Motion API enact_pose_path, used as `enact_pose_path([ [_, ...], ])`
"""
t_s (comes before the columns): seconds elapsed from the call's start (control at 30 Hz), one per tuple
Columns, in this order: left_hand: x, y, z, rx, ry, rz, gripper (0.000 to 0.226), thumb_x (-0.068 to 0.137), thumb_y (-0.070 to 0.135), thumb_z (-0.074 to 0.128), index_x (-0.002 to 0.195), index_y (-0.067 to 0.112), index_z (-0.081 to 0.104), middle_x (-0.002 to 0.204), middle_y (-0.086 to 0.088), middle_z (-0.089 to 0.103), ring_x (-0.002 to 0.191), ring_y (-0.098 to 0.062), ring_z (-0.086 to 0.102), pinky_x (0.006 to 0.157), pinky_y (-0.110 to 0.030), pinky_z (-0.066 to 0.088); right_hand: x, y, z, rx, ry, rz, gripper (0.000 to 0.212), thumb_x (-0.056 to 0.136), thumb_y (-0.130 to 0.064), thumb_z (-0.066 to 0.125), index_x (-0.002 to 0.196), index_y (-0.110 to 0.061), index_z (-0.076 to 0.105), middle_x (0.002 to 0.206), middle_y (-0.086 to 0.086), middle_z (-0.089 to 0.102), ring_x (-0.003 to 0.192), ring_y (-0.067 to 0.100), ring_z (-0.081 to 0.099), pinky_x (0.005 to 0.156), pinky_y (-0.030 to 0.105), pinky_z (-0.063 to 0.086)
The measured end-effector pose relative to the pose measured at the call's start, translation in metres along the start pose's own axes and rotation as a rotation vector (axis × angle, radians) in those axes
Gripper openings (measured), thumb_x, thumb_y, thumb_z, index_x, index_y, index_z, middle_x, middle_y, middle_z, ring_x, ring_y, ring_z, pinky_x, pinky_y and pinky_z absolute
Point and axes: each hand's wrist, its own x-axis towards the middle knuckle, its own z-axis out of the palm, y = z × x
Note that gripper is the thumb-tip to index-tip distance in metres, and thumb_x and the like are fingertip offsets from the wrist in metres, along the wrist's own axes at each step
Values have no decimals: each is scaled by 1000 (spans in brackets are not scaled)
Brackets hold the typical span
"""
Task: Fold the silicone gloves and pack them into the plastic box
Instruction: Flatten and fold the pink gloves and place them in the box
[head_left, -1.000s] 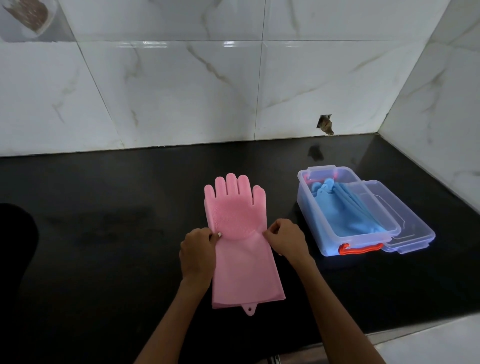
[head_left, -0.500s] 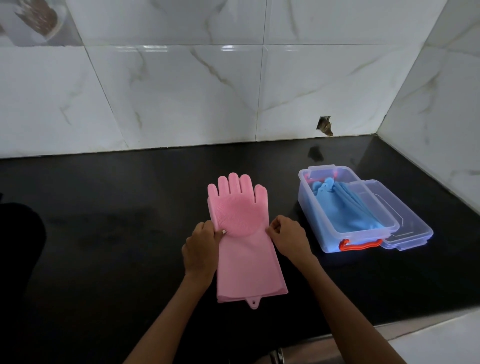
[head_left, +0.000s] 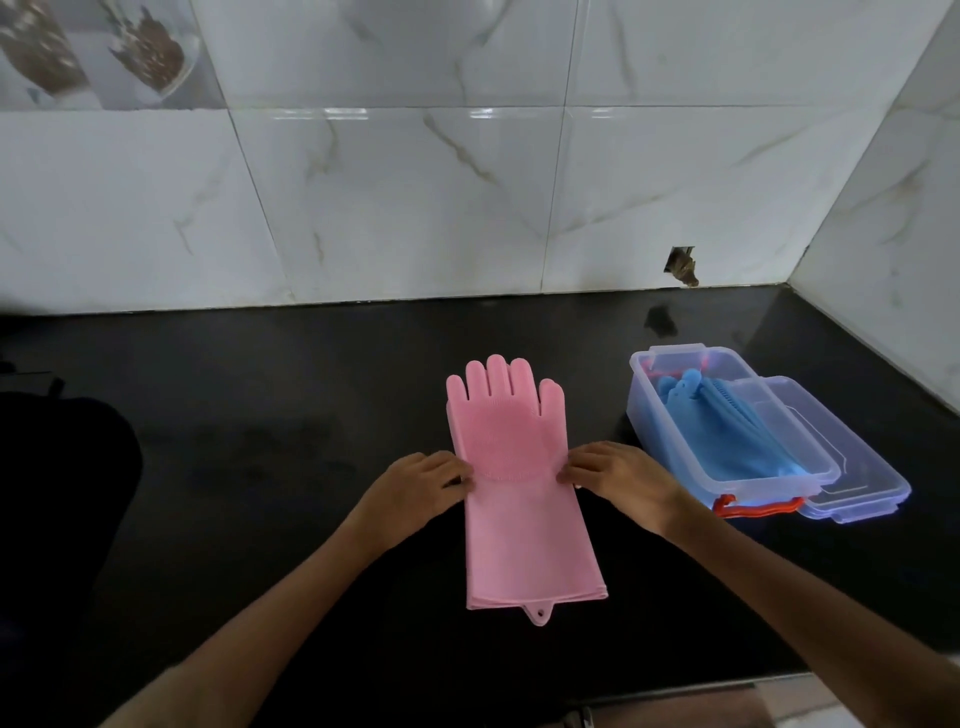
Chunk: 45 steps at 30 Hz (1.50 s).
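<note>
Pink silicone gloves (head_left: 524, 540) lie flat on the black counter, fingers toward the wall, bristled palm up, cuff layers stacked near me. My left hand (head_left: 415, 486) pinches the left edge at the wrist. Opposite it, my right hand (head_left: 618, 478) pinches the right edge at the same height. To the right stands the clear plastic box (head_left: 644, 415), open, with blue silicone gloves (head_left: 727, 441) lying inside it.
The box's clear lid (head_left: 857, 467) leans against its right side, and a red handle (head_left: 753, 506) sits at its near end. A marble-tiled wall runs behind and along the right. A dark object (head_left: 62, 493) sits at the left edge.
Both hands stay at the glove's wrist, their fingers now stretched out flatter along the edges. The view has tilted up a little; the gloves and box have not moved.
</note>
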Motion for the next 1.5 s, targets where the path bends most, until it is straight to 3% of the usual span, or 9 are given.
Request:
enact_pose_path([
  [0.1,22,17,-19,-11,329,36,15,77,20,76,87,15,67,74,-5,74,61,-17,71,54,-33,59,4,5,1,-211,8,-202,49,90,-20,59,137,-28,44,147,-2,42,137,19,37,111,27,20],
  [0.2,69,55,-27,-216,297,-322,47,100,26,10,69,17,44,56,-5,53,49,-29,52,47,-45,51,5,2,4,-129,48,-174,45,89,-20,61,132,-26,50,142,-2,48,131,18,46,110,29,29],
  [0.37,131,55,4,-132,425,-841,22,89,30,27,71,18,32,71,-5,31,70,-32,26,71,-48,27,6,-15,7,24,141,-133,43,82,-10,65,123,-20,58,129,3,60,112,25,61,99,35,47],
  [0.6,101,43,8,-77,437,-930,31,93,38,18,82,19,39,80,-4,37,78,-27,30,75,-48,28,14,-42,9,345,89,-106,23,95,-39,38,112,-48,51,123,-33,48,109,-3,53,104,22,41],
  [0.73,93,37,12,-82,382,-942,43,92,50,16,98,20,47,98,-5,50,93,-26,41,93,-50,29,20,-41,13,242,95,-189,37,90,-22,59,124,-36,55,133,-13,55,114,9,58,103,21,37],
  [1.0,96,32,27,-149,371,-976,44,86,60,18,103,30,46,111,2,51,103,-25,45,104,-53,24,28,-27,4,158,-74,-278,53,90,-60,21,130,-39,49,134,-19,52,122,5,49,109,21,28],
  [1.13,99,31,30,-170,383,-995,44,86,61,20,103,30,47,113,2,51,104,-25,45,105,-53,23,34,-23,10,71,-49,-262,36,96,-45,39,130,-39,49,136,-21,51,125,3,47,102,5,12],
  [1.3,100,31,28,-171,363,-1000,46,85,62,20,105,30,48,116,1,51,108,-26,46,105,-54,22,30,-23,16,75,19,-367,47,74,-80,29,105,-58,55,111,-40,51,102,-7,55,109,25,37],
  [1.5,100,33,26,-124,327,-996,47,86,61,19,107,30,48,117,1,51,108,-26,45,105,-54,23,32,-26,4,-69,157,-541,53,55,-29,89,105,-31,71,112,-8,70,100,9,68,87,22,46],
])
